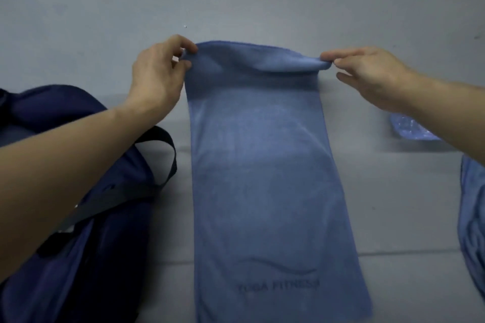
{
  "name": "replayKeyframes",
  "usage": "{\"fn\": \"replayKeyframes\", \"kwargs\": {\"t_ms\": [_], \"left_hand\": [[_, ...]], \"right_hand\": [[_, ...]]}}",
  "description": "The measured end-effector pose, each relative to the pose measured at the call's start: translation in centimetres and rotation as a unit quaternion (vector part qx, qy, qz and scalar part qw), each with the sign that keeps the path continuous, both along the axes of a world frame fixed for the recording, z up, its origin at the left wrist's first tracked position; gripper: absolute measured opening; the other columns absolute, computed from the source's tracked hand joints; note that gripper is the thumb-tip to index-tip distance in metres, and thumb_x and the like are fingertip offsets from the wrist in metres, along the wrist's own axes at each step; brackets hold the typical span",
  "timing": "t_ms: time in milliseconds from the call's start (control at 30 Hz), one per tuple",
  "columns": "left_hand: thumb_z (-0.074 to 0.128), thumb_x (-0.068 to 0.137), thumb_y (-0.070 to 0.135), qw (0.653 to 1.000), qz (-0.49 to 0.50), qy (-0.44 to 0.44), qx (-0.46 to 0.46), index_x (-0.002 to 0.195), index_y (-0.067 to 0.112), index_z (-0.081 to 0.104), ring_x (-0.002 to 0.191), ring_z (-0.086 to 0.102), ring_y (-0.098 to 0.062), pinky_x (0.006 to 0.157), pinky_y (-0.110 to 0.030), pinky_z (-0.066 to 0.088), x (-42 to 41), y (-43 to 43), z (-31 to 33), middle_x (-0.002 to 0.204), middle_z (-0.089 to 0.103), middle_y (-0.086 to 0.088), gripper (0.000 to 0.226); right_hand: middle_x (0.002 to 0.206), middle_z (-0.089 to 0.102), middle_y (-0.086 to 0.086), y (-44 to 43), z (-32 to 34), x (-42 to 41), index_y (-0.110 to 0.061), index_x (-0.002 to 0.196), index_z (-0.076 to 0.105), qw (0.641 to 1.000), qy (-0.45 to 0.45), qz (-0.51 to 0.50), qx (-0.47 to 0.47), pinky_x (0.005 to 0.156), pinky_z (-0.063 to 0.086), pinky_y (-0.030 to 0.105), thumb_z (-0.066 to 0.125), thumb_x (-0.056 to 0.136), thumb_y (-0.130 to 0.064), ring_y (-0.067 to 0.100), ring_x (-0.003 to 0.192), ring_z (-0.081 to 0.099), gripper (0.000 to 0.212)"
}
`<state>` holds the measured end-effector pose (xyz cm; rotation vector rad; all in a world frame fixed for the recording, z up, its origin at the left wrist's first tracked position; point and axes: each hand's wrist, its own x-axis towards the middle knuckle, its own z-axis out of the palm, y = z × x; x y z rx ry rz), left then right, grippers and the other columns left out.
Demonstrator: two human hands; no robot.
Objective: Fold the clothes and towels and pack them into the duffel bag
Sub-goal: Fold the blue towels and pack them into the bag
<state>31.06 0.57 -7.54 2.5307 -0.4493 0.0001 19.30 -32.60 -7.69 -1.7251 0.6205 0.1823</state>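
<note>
A long blue towel [267, 178] with dark lettering near its lower end hangs stretched in front of me. My left hand [157, 78] pinches its top left corner. My right hand [372, 73] pinches the top right corner between thumb and forefinger. The top edge sags a little between the two hands. A navy duffel bag [86, 231] with dark straps lies at the left, partly hidden under my left forearm.
A pale grey surface [393, 204] lies under everything, with a plain wall behind. A light blue garment [472, 217] lies at the right edge. A crinkled blue plastic packet [409, 131] shows beyond my right forearm.
</note>
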Motion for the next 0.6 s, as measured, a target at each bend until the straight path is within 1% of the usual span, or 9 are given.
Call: {"fn": "replayKeyframes", "kwargs": {"t_ms": [133, 233, 267, 333, 400, 467, 533, 567, 600], "left_hand": [[0.052, 0.099, 0.016, 0.999, 0.002, -0.023, 0.026, 0.130, 0.028, 0.061, 0.099, 0.063, -0.019, 0.092, -0.034, 0.048, -5.4, 1.9, 0.5, 0.119, 0.068, 0.001, 0.035], [0.051, 0.100, 0.018, 0.997, -0.029, -0.021, 0.073, 0.126, 0.022, 0.066, 0.103, 0.063, -0.020, 0.090, -0.026, 0.043, -10.0, 3.6, 1.9, 0.117, 0.068, 0.000, 0.030], [0.052, 0.099, 0.018, 0.996, -0.043, -0.012, 0.080, 0.119, 0.021, 0.068, 0.100, 0.063, -0.021, 0.088, -0.026, 0.043, -11.7, 4.0, 2.5, 0.110, 0.068, 0.000, 0.026], [0.053, 0.096, 0.018, 0.996, -0.057, 0.026, 0.067, 0.107, 0.022, 0.069, 0.086, 0.065, -0.022, 0.084, -0.035, 0.050, -15.2, 4.7, 3.8, 0.092, 0.065, 0.004, 0.020], [0.055, 0.094, 0.017, 0.995, -0.062, 0.056, 0.045, 0.101, 0.021, 0.067, 0.075, 0.062, -0.018, 0.076, -0.038, 0.052, -18.4, 5.7, 4.5, 0.086, 0.062, 0.007, 0.015], [0.056, 0.095, 0.016, 0.994, -0.069, 0.058, 0.056, 0.101, 0.020, 0.067, 0.075, 0.058, -0.014, 0.072, -0.035, 0.046, -21.1, 6.8, 4.8, 0.087, 0.061, 0.008, 0.013], [0.056, 0.096, 0.015, 0.993, -0.083, 0.064, 0.060, 0.102, 0.018, 0.065, 0.075, 0.054, -0.012, 0.072, -0.031, 0.042, -23.4, 7.9, 4.6, 0.087, 0.059, 0.008, 0.011], [0.055, 0.097, 0.014, 0.991, -0.088, 0.073, 0.064, 0.101, 0.018, 0.063, 0.076, 0.054, -0.012, 0.072, -0.032, 0.042, -24.4, 8.4, 4.2, 0.087, 0.059, 0.008, 0.010], [0.054, 0.097, 0.013, 0.990, -0.091, 0.085, 0.067, 0.101, 0.018, 0.062, 0.078, 0.055, -0.013, 0.073, -0.033, 0.043, -25.3, 9.0, 3.9, 0.088, 0.060, 0.007, 0.010]], "right_hand": [[0.136, 0.062, 0.001, 1.0, 1.0, -6.6, -0.012, 0.119, 0.065, 0.997, -0.010, -0.022, 0.072, 0.113, 0.039, 0.031, 0.044, 0.102, 0.000, 0.007, 0.133, 0.049, 0.029], [0.137, 0.062, 0.000, 2.0, 2.4, -11.7, -0.008, 0.127, 0.062, 0.994, 0.001, -0.022, 0.104, 0.115, 0.037, 0.034, 0.045, 0.101, -0.001, 0.007, 0.131, 0.052, 0.032], [0.137, 0.062, 0.000, 2.1, 3.0, -13.3, -0.008, 0.128, 0.062, 0.994, 0.004, -0.015, 0.106, 0.116, 0.037, 0.035, 0.046, 0.101, -0.001, 0.007, 0.131, 0.052, 0.032], [0.137, 0.062, -0.001, 2.9, 4.2, -16.4, -0.009, 0.126, 0.063, 0.994, 0.018, 0.002, 0.108, 0.115, 0.038, 0.036, 0.046, 0.101, -0.001, 0.008, 0.132, 0.051, 0.031], [0.137, 0.062, -0.001, 3.8, 4.8, -19.4, -0.011, 0.124, 0.064, 0.994, 0.030, 0.026, 0.104, 0.115, 0.038, 0.036, 0.046, 0.101, -0.001, 0.010, 0.135, 0.049, 0.031], [0.138, 0.061, 0.001, 4.0, 5.1, -21.9, -0.012, 0.127, 0.063, 0.996, 0.021, 0.044, 0.078, 0.117, 0.036, 0.033, 0.045, 0.101, -0.001, 0.009, 0.135, 0.048, 0.033], [0.140, 0.059, 0.001, 4.0, 5.2, -24.1, -0.012, 0.132, 0.061, 0.994, 0.010, 0.107, -0.026, 0.115, 0.030, 0.017, 0.047, 0.102, -0.001, 0.005, 0.133, 0.048, 0.036], [0.141, 0.056, -0.001, 4.0, 5.0, -25.3, -0.012, 0.133, 0.061, 0.984, 0.003, 0.157, -0.082, 0.112, 0.027, 0.009, 0.048, 0.101, 0.001, 0.002, 0.132, 0.046, 0.037], [0.142, 0.054, -0.002, 4.0, 4.4, -26.6, -0.012, 0.134, 0.060, 0.972, -0.009, 0.203, -0.122, 0.112, 0.023, 0.006, 0.049, 0.101, 0.003, -0.001, 0.134, 0.042, 0.038]]}}
